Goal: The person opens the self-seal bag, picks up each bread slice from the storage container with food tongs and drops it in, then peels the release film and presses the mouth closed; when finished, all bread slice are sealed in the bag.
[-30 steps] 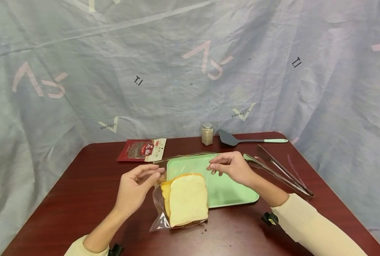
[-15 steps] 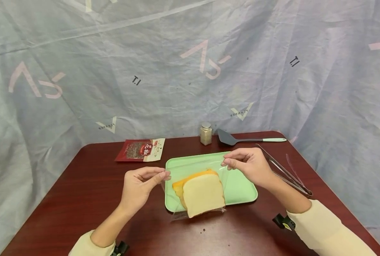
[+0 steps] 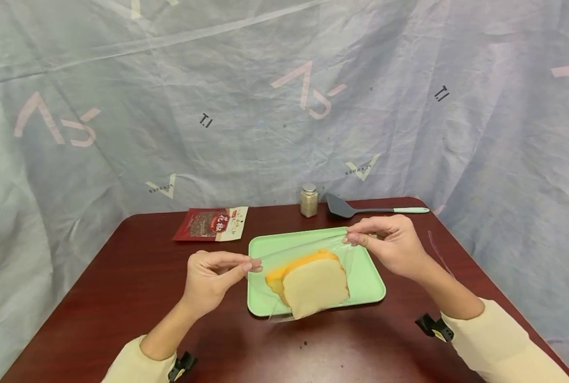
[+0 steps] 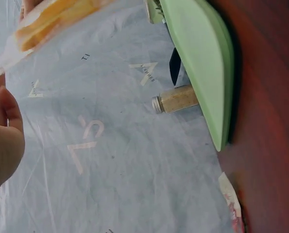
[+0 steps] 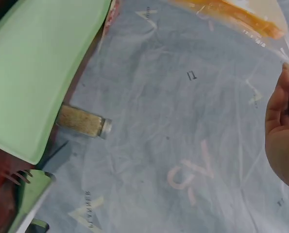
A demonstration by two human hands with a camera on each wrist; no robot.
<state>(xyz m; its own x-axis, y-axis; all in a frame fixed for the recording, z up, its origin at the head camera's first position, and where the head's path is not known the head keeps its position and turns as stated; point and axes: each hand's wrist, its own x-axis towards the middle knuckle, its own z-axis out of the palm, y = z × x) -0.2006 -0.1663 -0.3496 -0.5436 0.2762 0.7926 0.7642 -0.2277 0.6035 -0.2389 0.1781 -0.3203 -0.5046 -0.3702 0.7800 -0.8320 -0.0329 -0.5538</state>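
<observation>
Both hands stretch the top edge of a clear plastic bag [image 3: 303, 247] between them. My left hand [image 3: 208, 279] pinches its left corner between thumb and fingers, and my right hand [image 3: 394, 247] pinches the right corner, a little higher. Inside the bag are a pale slice of bread [image 3: 315, 290] and, behind it, a yellow-orange layer [image 3: 277, 279]. The bag hangs tilted over a light green tray [image 3: 370, 290]. Seen from the left wrist, the filled bag [image 4: 61, 22] is well above the tray [image 4: 202, 63]. The right wrist view shows its orange edge [image 5: 241, 14] near the right fingertips.
Behind the tray stand a small glass jar [image 3: 309, 202] with a metal lid and a grey spatula [image 3: 344, 207]. A red seasoning packet [image 3: 210, 223] lies at the back left. Green-tipped tongs [image 5: 32, 191] lie beside the tray. The table [image 3: 136, 282] is dark red.
The bagged bread has moved right and slightly up, from the tray's left side to over its middle. Both hands shifted right, the right one further, so the bag's top edge is now taut and slanted.
</observation>
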